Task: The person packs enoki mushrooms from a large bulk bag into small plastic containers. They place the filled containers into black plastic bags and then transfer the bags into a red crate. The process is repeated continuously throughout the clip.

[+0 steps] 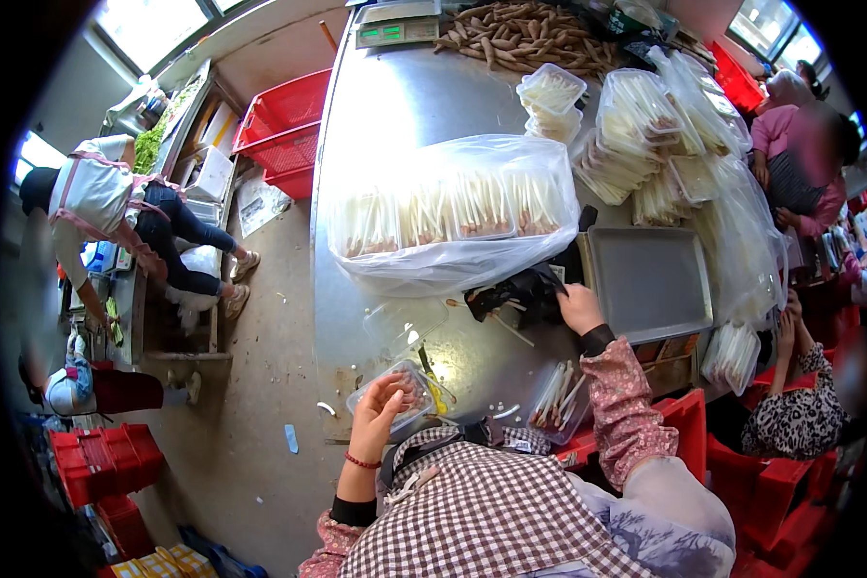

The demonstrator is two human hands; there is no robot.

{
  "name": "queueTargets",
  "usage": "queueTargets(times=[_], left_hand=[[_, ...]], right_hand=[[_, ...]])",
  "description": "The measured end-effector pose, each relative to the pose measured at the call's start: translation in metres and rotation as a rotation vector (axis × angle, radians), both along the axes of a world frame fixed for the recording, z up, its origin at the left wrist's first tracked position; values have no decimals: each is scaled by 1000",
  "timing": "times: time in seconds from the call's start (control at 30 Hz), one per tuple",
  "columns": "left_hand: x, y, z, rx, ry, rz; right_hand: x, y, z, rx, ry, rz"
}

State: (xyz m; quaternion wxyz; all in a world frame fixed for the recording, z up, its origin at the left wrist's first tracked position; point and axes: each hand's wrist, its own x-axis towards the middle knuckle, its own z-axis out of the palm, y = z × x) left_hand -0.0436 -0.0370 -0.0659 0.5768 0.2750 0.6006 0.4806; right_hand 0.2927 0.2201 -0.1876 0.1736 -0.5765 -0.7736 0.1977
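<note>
My right hand (579,308) grips the edge of a crumpled black plastic bag (524,292) on the metal table, with pale stalks poking out of it. Over a small clear tray (410,412) at the table's near edge, my left hand (384,404) is raised with its fingers apart; what lies in that tray is partly hidden. A yellow-handled tool (437,386) lies just right of it. By my right sleeve another clear tray holds white stalks with brownish ends (555,404). Beyond my hands, a large clear bag (397,271) holds several trays packed with such stalks.
A grey metal tray (650,285) stands on the right, beside stacked packed trays (636,115). Brown roots (527,36) are heaped at the far end, near a scale (397,32). Red crates (285,130) stand left of the table. Other people work on both sides.
</note>
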Motion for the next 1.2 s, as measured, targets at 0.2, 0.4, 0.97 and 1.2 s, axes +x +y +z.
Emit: queueTargets(times=[0.2, 0.4, 0.97, 1.2], left_hand=[[13, 1, 2, 63, 8, -30], [43, 45, 79, 670, 787, -67], [34, 61, 65, 282, -286, 150], [34, 43, 62, 205, -33, -55]], right_hand=[[-7, -38, 106, -105, 441, 31], [-48, -81, 149, -528, 742, 632], [-48, -165, 173, -661, 945, 421], [-113, -166, 129, -965, 1385, 143]])
